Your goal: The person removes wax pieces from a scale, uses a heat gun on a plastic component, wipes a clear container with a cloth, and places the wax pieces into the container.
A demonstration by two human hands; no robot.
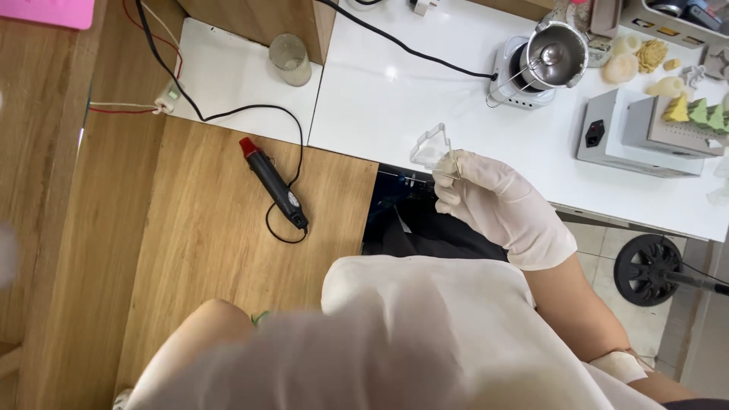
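the right hand (497,205) in a white glove pinches a clear plastic triangle-shaped mould (433,150) in its fingers (449,182), right over the front edge of the white counter (395,99). the counter around it is bare. the left hand (357,357) is a low blur; i cannot tell how its fingers are.

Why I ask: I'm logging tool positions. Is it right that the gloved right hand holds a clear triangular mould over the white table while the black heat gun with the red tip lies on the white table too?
Not quite. The head view shows the heat gun lying on the wooden surface, not the white table. The rest stands: the gloved right hand holds the clear triangular mould.
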